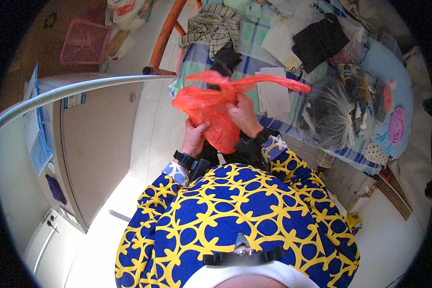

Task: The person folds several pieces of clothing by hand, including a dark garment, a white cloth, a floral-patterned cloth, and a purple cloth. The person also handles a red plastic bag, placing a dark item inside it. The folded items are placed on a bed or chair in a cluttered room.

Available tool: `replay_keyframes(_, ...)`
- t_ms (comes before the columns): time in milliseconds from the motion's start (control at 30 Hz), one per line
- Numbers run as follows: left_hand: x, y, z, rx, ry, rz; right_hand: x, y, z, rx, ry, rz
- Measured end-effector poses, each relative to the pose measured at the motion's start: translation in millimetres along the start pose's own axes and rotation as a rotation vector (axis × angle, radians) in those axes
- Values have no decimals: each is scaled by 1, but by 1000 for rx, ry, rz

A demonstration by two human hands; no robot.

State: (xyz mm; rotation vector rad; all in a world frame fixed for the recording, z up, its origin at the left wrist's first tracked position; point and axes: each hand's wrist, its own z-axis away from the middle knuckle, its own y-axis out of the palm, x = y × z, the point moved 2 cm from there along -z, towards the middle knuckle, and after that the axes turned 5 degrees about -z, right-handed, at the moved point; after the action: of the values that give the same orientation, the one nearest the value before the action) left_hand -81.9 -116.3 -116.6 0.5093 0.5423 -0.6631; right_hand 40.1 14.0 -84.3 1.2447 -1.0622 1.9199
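Note:
A red plastic bag [216,118] is held up between my two hands in front of my chest, its stretched handles trailing out to the right. My left hand [194,136] grips the lower left side of the bag, thumb on top. Higher up on the right, my right hand [243,113] is closed on the bag just below its gathered neck. What the bag contains cannot be seen. Beyond it lies a plaid cloth [253,54] bearing a striped garment [216,27], white paper sheets [273,91] and a folded black cloth [320,41].
A clear plastic bag [327,115] of mixed items lies at the right, beside a blue rounded cushion-like item [397,82]. At the left stand a beige cabinet-like appliance [100,144] and a pale curved pole [82,88]. An orange metal frame [165,34] and a pink basket [84,41] are farther back.

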Motion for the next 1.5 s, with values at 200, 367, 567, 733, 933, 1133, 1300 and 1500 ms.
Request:
replay_keyframes(200, -28, 11, 13, -234, 682, -859, 16, 19, 17, 211, -265, -200)
replay_keyframes(367, -47, 31, 21, 72, 695, -941, 17, 8, 16, 228, -318, -51)
replay_keyframes(567, -57, 53, 15, 274, 362, -288, 17, -22, 10, 74, -303, -57)
replay_keyframes(733, -78, 45, 18, 167, 385, -132, 8, -48, 15, -119, -37, -418)
replay_keyframes(933, -89, 28, 33, -39, 504, -304, 11, -41, 23, -47, -102, -460)
replay_keyframes(1133, -119, 27, 46, -126, 741, -500, 2, -49, 23, -63, -112, -337)
replay_keyframes(1300, -145, 35, 60, -324, 1089, -772, -4, -57, 27, 5, -150, -294)
replay_keyframes(1500, -165, 48, 70, -392, 1185, -870, 6, -69, 29, 13, -197, -318)
